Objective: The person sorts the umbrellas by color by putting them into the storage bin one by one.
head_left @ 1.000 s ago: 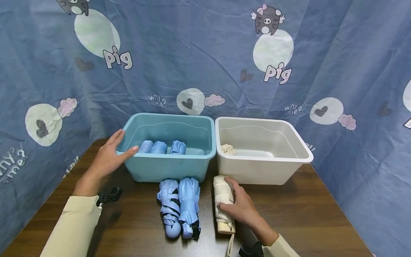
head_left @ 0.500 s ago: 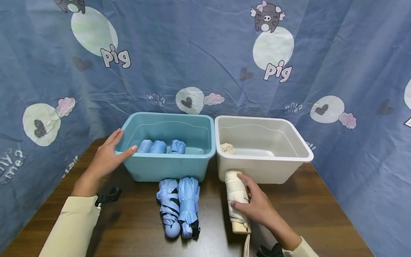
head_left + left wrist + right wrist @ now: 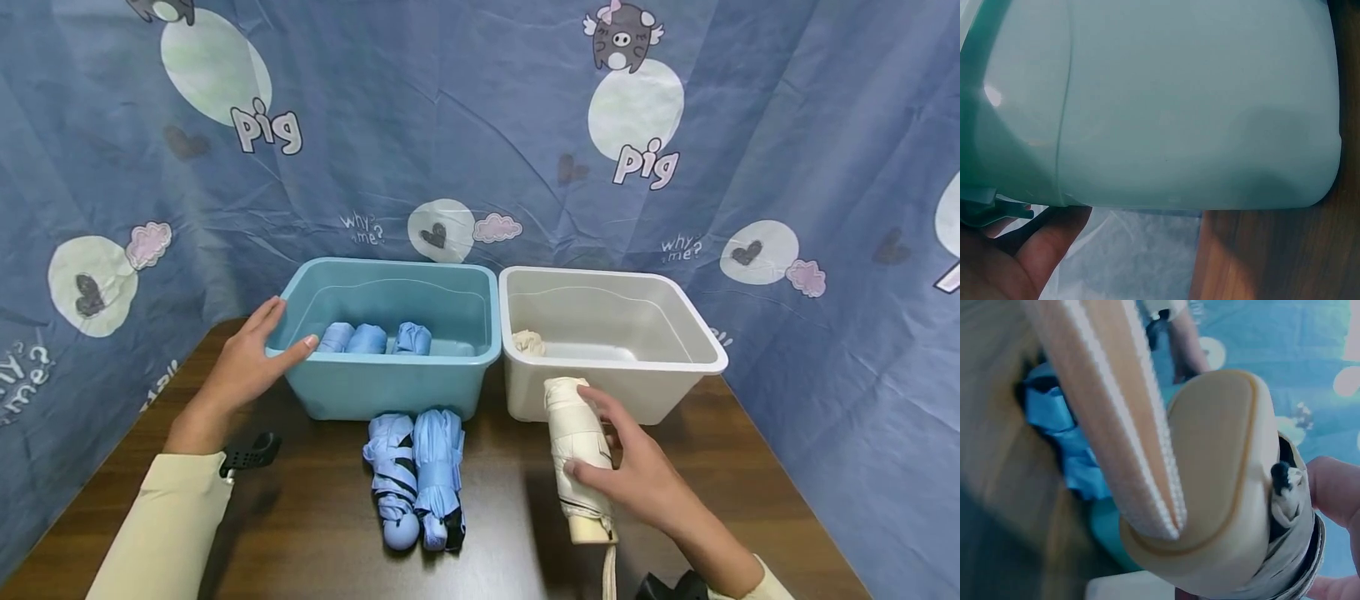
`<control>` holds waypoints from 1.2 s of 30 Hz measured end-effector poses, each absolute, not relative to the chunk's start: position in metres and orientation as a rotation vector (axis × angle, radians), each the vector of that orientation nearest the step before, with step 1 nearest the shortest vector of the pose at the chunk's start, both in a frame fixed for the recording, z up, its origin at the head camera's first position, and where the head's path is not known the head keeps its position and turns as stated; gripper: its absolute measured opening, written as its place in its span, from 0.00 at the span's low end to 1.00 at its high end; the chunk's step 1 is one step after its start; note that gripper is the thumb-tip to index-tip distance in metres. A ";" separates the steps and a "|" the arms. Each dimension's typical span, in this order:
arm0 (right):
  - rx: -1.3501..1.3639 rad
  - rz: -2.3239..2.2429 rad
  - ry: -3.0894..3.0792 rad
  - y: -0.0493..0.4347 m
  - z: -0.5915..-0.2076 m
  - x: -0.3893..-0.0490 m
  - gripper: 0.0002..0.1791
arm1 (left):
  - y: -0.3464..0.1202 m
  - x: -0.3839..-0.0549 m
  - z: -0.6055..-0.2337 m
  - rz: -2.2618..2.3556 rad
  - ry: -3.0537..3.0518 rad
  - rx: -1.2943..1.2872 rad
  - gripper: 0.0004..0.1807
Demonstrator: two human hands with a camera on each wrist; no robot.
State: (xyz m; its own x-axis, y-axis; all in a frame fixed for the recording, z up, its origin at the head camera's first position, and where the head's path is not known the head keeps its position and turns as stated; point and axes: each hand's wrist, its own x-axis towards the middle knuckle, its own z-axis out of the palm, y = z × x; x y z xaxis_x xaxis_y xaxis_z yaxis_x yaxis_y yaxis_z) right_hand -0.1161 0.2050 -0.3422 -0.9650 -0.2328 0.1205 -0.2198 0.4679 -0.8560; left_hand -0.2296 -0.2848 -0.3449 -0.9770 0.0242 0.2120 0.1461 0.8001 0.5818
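My right hand grips a cream folded umbrella around its side, thumb on the near face. The umbrella stands tilted in front of the white bin, its top overlapping the bin's front wall in the head view. Its cream handle end and wrist strap fill the right wrist view. My left hand rests at the left front corner of the blue bin, fingers extended along the side and thumb over the rim. The left wrist view shows the bin's outer wall close up.
Two blue folded umbrellas lie side by side on the wooden table. Several blue rolled bundles sit inside the blue bin. The white bin adjoins it, with a cream bundle inside. A blue printed cloth hangs behind.
My right hand has moved right with the cream umbrella, lifting its top higher against the white bin's front. The left hand stays at the blue bin's corner.
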 end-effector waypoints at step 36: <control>-0.325 -1.689 2.706 0.235 -0.243 -0.191 0.47 | -0.285 -0.230 -0.344 -0.915 -2.800 -0.142 0.53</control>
